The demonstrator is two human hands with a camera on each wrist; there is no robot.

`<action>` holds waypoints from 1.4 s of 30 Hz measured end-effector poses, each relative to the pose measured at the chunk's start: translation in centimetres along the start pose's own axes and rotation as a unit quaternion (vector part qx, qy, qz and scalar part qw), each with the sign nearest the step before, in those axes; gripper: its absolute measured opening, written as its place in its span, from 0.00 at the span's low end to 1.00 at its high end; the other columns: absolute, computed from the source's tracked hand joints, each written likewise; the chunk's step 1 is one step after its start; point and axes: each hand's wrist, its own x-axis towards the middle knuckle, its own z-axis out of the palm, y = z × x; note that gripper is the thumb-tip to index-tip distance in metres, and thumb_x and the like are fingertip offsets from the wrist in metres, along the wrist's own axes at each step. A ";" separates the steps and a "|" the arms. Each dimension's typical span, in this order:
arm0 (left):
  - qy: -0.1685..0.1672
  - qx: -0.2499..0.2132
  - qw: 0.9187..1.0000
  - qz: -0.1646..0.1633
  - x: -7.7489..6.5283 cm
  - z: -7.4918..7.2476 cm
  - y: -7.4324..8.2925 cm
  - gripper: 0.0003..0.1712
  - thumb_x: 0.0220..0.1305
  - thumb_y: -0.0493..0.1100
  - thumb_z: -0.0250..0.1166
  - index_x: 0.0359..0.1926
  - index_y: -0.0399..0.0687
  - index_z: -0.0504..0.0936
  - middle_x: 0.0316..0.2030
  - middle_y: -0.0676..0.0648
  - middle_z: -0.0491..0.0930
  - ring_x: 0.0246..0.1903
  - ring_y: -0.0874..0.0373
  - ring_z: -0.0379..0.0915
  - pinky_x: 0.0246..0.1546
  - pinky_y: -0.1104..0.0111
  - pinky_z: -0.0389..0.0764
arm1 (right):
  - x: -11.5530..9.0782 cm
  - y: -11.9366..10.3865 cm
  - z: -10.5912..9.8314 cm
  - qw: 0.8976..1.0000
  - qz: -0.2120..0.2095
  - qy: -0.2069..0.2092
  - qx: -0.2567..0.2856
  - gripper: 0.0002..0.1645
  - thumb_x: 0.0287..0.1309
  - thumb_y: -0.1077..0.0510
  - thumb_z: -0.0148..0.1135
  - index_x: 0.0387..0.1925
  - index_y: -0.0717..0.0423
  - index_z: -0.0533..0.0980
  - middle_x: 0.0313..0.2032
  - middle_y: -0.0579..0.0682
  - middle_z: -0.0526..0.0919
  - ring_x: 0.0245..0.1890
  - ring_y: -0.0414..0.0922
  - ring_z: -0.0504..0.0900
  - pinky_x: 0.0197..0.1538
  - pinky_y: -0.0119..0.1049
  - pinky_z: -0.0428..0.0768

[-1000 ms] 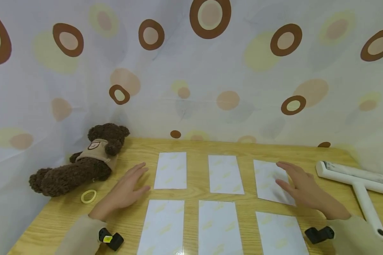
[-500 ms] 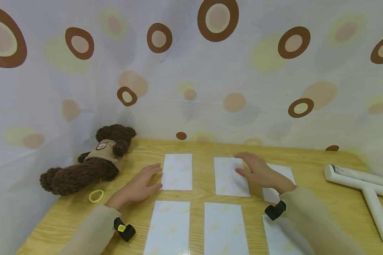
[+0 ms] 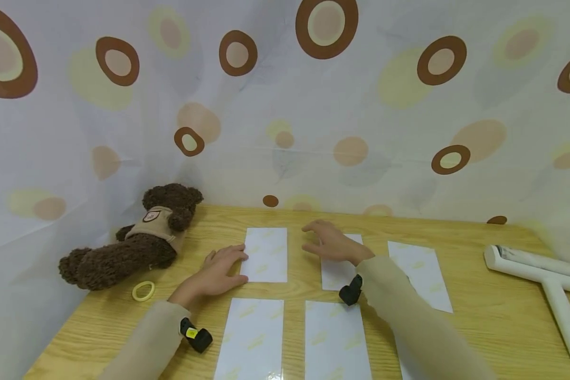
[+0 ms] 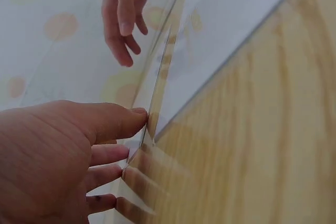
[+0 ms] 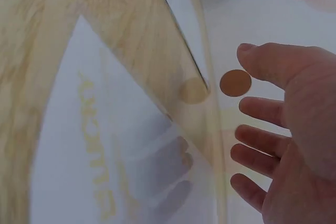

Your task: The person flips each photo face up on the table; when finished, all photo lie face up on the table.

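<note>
Several white sheets with faint yellow print lie in two rows on the table. My left hand (image 3: 218, 272) rests at the left edge of the back left sheet (image 3: 268, 256), thumb and fingertips touching down there; the left wrist view shows the fingers (image 4: 107, 174) extended. My right hand (image 3: 334, 244) hovers over the back middle sheet (image 3: 334, 277), covering part of it, its fingers pointing left toward the back left sheet. In the right wrist view its fingers (image 5: 257, 137) are spread and loosely bent, holding nothing.
A brown teddy bear (image 3: 154, 227) lies at the back left, with a yellow ring (image 3: 143, 291) in front of it. A white T-shaped tool with a long head (image 3: 546, 285) lies at the right. A patterned curtain (image 3: 285, 105) hangs behind the wooden table (image 3: 484, 274).
My right hand has swept left from the back right sheet to over the back middle one. My left hand has moved slightly right onto the edge of the back left sheet.
</note>
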 end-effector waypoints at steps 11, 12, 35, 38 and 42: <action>-0.011 -0.008 1.000 -0.016 0.3 0.3 -0.3 0.26 0.66 0.48 0.62 0.60 0.39 0.71 0.71 0.38 0.56 0.71 0.36 0.45 0.65 0.36 0.44 | 5.0 -3.0 2.4 0.996 0.056 -0.056 -0.044 0.45 0.58 0.42 0.64 0.70 0.59 0.60 0.68 0.64 0.60 0.69 0.61 0.57 0.67 0.58 0.61; -0.011 -0.012 1.000 -0.016 0.5 0.4 -0.2 0.26 0.66 0.48 0.62 0.60 0.39 0.71 0.71 0.38 0.56 0.71 0.36 0.45 0.65 0.37 0.44 | 5.3 -3.1 2.5 0.995 0.061 -0.059 -0.053 0.47 0.57 0.41 0.65 0.70 0.57 0.60 0.68 0.63 0.60 0.69 0.60 0.57 0.67 0.57 0.62; 0.086 -0.151 0.982 -0.075 1.0 2.2 0.4 0.45 0.57 0.37 0.68 0.72 0.38 0.55 0.68 0.34 0.60 0.68 0.37 0.50 0.66 0.42 0.54 | 6.8 -3.6 3.8 0.996 0.059 0.058 -0.027 0.54 0.34 0.45 0.82 0.60 0.61 0.65 0.54 0.58 0.57 0.56 0.53 0.58 0.61 0.45 0.68; 0.113 -0.235 0.963 -0.066 1.3 2.4 0.0 0.46 0.55 0.30 0.67 0.71 0.38 0.53 0.64 0.36 0.62 0.61 0.43 0.60 0.61 0.51 0.64 | 6.8 -4.0 3.8 0.995 0.048 0.070 -0.042 0.56 0.34 0.45 0.82 0.62 0.60 0.63 0.57 0.60 0.57 0.59 0.56 0.57 0.64 0.50 0.63; 0.123 -0.346 0.928 -0.058 1.4 2.2 -0.6 0.47 0.56 0.25 0.63 0.72 0.42 0.50 0.61 0.37 0.62 0.48 0.52 0.63 0.46 0.66 0.68 | 6.7 -4.5 3.7 0.996 0.023 0.062 -0.058 0.48 0.38 0.46 0.80 0.60 0.57 0.67 0.52 0.58 0.65 0.54 0.53 0.62 0.59 0.48 0.64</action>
